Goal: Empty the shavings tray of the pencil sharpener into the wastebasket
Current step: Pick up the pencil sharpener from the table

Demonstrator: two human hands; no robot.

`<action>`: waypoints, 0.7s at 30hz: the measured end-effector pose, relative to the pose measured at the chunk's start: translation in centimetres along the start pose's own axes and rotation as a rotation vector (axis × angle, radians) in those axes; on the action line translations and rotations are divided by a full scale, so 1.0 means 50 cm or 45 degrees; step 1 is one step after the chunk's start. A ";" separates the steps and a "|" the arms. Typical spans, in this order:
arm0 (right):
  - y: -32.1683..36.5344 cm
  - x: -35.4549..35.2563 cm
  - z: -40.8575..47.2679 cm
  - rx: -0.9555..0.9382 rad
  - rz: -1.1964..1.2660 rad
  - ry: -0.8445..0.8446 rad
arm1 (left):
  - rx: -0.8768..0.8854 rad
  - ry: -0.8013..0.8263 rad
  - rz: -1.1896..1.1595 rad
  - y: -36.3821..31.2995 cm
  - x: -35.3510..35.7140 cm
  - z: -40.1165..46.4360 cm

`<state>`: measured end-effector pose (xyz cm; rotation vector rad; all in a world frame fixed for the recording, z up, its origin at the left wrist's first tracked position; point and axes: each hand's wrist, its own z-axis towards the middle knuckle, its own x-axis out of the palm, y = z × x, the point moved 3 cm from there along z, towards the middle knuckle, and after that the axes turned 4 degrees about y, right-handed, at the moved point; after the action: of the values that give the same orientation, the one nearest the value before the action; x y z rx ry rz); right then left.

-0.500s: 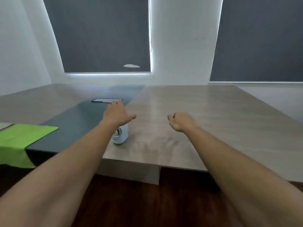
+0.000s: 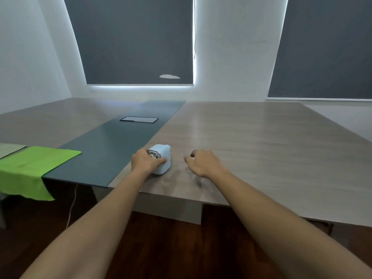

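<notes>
Centre frame: I see the pale blue pencil sharpener (image 2: 162, 159) sitting on the wood-grain table (image 2: 251, 141), near its front edge. Left hand (image 2: 146, 163) wraps its near-left side, thumb across the front, fingers hidden. Right hand (image 2: 203, 163) hovers just right of it, loosely curled, holding nothing. Green cloth (image 2: 30, 168) at left edge. I can read no writing anywhere.
</notes>
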<state>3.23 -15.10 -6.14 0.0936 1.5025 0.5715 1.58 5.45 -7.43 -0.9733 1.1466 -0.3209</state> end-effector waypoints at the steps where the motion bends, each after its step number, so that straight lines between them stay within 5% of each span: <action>1: -0.004 0.000 -0.002 0.019 0.065 0.002 | -0.018 0.050 -0.124 0.000 0.002 -0.002; 8: -0.062 -0.031 -0.053 0.180 0.698 0.247 | 0.055 0.485 -0.779 -0.040 0.036 -0.064; 11: -0.098 -0.044 -0.091 0.233 0.897 0.370 | 0.122 0.661 -0.831 -0.062 0.058 -0.092; 21: -0.198 -0.066 -0.148 0.113 1.202 0.303 | 0.244 0.988 -0.798 -0.132 0.140 -0.145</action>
<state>-0.78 -27.14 -7.79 0.8588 1.6693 1.2955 -0.18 -6.48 -7.13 -1.0474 1.4325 -1.3792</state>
